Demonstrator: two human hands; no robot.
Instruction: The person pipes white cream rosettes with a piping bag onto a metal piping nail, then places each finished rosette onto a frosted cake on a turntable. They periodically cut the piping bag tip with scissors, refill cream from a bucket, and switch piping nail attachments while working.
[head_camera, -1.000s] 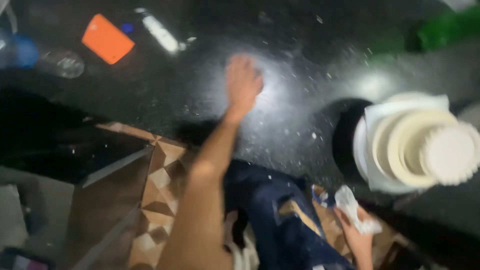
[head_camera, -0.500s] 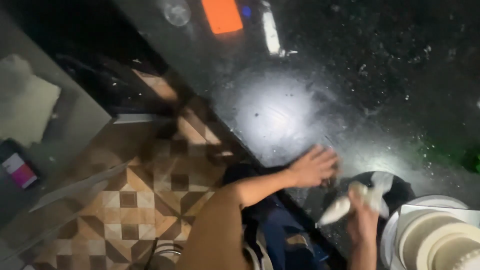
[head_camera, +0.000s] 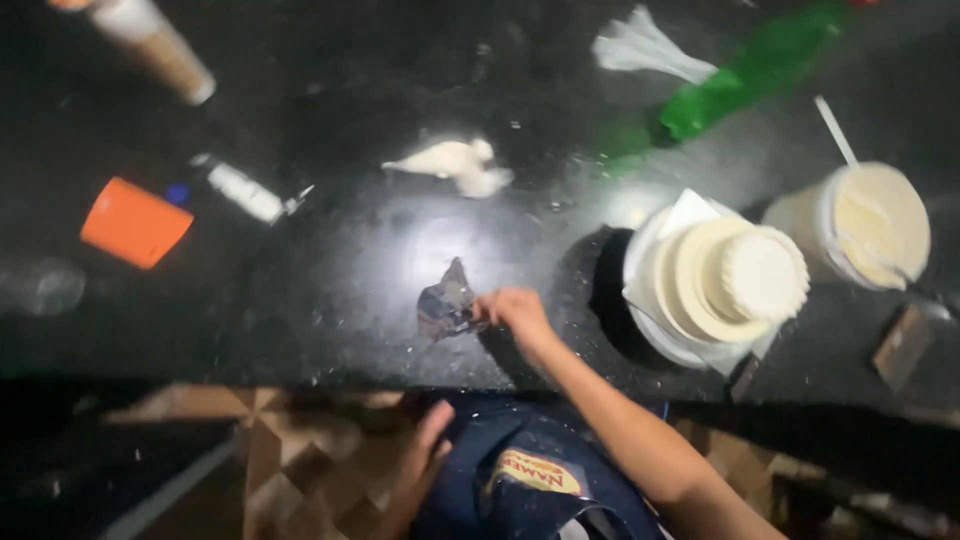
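A: At the near edge of the black counter (head_camera: 300, 330), your right hand (head_camera: 515, 310) pinches a dark crumpled wrapper (head_camera: 447, 303) by its three o'clock side. The fingers are closed on it, and it lies flat on the stone.

B: And the white rag I had half a second ago?

A: You've let it go. The white rag (head_camera: 455, 160) now lies at twelve o'clock from the wrapper, well apart from your hand. That hand has moved from the rag to the wrapper.

B: My left hand?

A: Your left hand (head_camera: 425, 450) has come off the counter. It hangs at six o'clock below the edge, fingers loose, holding nothing.

B: What's around?

A: A stack of white lids (head_camera: 720, 280) is at three o'clock, with a white tub (head_camera: 870, 225) beyond it. An orange cup (head_camera: 135, 222) is at nine o'clock.
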